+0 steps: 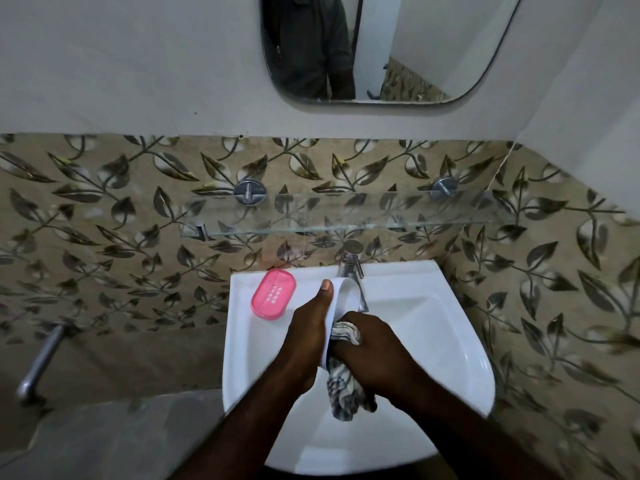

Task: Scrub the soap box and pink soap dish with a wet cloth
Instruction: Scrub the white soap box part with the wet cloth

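Observation:
My left hand [306, 336] grips a white soap box [341, 299] on its edge over the white sink [460, 362], thumb along the box's rim. My right hand [372, 348] holds a wet striped cloth [343, 386] bunched against the inside of the box, and the cloth's tail hangs down into the basin. A pink soap dish [273, 294] with drain holes lies flat on the sink's back left ledge, apart from both hands.
A chrome tap [351, 271] stands at the back of the sink, just beyond the box. Above it a glass shelf [332, 228] juts from the leaf-patterned tiles, and a mirror [381, 50] hangs higher. A metal pipe [38, 363] sticks out at left.

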The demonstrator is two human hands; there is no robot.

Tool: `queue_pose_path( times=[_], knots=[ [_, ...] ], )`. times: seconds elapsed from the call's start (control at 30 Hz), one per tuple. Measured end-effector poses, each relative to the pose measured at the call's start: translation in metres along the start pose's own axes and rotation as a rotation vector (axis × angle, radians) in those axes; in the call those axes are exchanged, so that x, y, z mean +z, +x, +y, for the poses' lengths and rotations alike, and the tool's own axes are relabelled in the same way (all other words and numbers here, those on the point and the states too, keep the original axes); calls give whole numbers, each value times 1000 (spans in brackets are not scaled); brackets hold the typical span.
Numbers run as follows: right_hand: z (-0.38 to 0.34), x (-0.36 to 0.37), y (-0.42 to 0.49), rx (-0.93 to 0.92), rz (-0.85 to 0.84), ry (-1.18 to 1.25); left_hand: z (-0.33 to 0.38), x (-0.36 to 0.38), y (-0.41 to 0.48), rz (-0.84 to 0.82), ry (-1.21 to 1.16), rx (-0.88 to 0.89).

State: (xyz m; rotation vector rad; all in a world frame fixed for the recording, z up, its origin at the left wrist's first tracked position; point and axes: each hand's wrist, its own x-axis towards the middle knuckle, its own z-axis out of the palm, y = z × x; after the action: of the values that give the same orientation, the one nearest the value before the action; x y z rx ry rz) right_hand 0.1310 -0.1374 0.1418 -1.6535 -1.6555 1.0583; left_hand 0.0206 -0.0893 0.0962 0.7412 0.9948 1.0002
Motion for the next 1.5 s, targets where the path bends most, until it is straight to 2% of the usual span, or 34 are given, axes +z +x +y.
queue_pose_path(
  times=[0.1,0.17,0.23,0.27,0.3,0.4,0.5,0.6,0.73,0.8,0.9,0.97,1.03,1.1,1.2,1.3,1.4,1.5],
  knots=[
    [-6,-9,6,191,-37,560,8,6,-2,-73,-157,22],
    [-15,-12,10,282,37,905,12,10,2,-122,-222,8],
    [-23,-15,13,272,177,1117,12,17,2,-167,-225,9],
    [-24,-19,15,245,230,1125,10,20,1,-194,-231,-7],
    [-25,-22,15,207,242,1080,9,22,-1,-215,-230,-27],
    [-19,-34,12,40,132,809,8,25,2,-227,-164,15],
    [-8,-49,10,-161,60,356,26,36,6,-146,-42,68],
    [2,-52,9,-283,-10,-7,30,42,17,-41,40,44],
    [31,-60,16,-513,-61,-569,25,52,25,-4,66,-17],
    [44,-69,24,-577,-31,-728,22,59,27,-15,24,-53],
    [59,-73,29,-629,141,-780,22,69,31,-22,3,-92],
    [67,-71,29,-551,253,-684,21,76,34,-6,10,-115],
    [69,-71,30,-318,285,-436,15,80,39,2,-17,-96],
    [74,-76,32,-105,207,-145,7,83,43,1,-41,-74],
    [81,-92,33,25,47,134,3,89,44,67,-105,-84],
    [87,-117,36,161,76,560,2,102,43,74,-87,-126],
    [97,-141,41,185,269,734,7,115,42,37,-79,-99],
    [101,-158,44,1,365,713,17,128,44,1,-16,-89]
  ],
)
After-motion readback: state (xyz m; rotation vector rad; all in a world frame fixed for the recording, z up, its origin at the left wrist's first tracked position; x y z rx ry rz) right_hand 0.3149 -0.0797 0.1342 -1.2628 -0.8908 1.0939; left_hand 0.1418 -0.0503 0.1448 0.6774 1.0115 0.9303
